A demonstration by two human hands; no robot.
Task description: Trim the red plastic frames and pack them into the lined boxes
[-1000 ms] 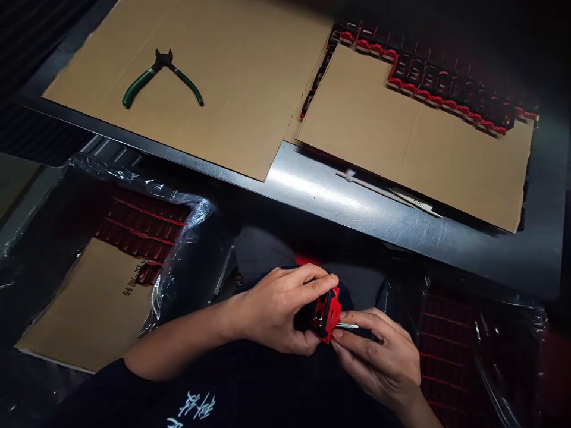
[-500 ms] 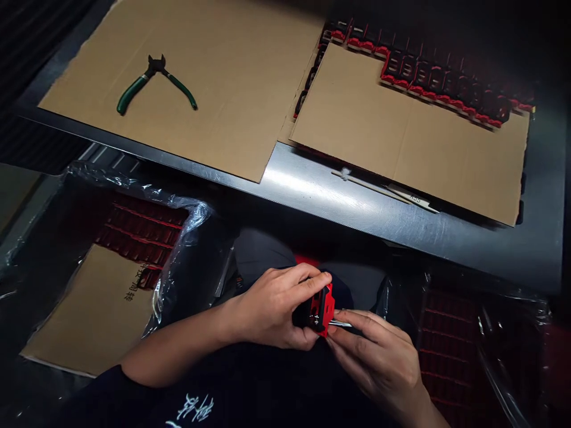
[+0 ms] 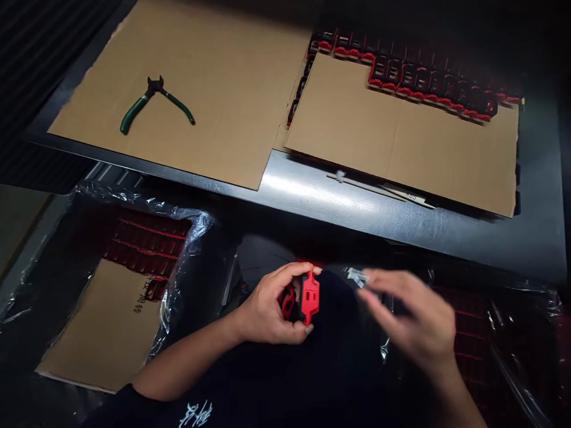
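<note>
My left hand (image 3: 272,306) grips a small red-and-black plastic part (image 3: 310,297) by its ends. The part's red face, with two small slots, is turned to the right. My right hand (image 3: 413,315) is apart from the part, to its right, and smeared by motion. At its index fingertip and thumb is a small shiny silvery piece (image 3: 357,277), too blurred to name its kind. On a cardboard sheet (image 3: 223,119) on the table lie green-handled cutting pliers (image 3: 156,101), their handles spread.
Rows of red-and-black parts (image 3: 428,83) stand around and on a second cardboard sheet (image 3: 401,148). A thin stick (image 3: 370,187) lies by the table's edge (image 3: 303,178). Plastic-lined containers with red parts stand at lower left (image 3: 147,244) and lower right (image 3: 473,333).
My right hand has drawn away from the red-and-black part to the right, taking the silvery piece along. My left hand has turned the part so its red face shows more fully.
</note>
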